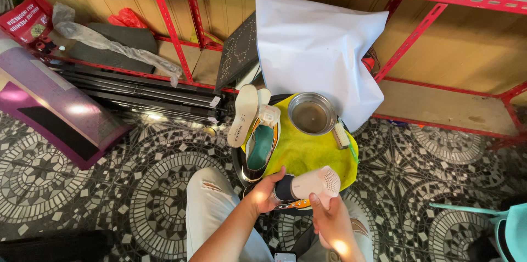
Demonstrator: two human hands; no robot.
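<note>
My left hand (265, 192) grips the dark end of a small white handheld dryer (314, 183), held over the near edge of a yellow cloth (307, 152). My right hand (328, 218) holds the same dryer from below, fingers around its handle. On the cloth lies a shoe (260, 148) with a teal lining, opening up. A pale insole (242, 115) leans off the cloth's left side. A metal bowl (311, 113) with murky water sits at the far end. A small brush (341, 134) lies to its right.
The cloth covers a round dark stool (237, 162) on a patterned mosaic floor (148, 190). A white bag (318, 48) leans on red metal shelving (409, 37) behind. Black tripods (143, 94) and a purple board (49, 103) lie left. A teal chair (508, 226) stands at the right.
</note>
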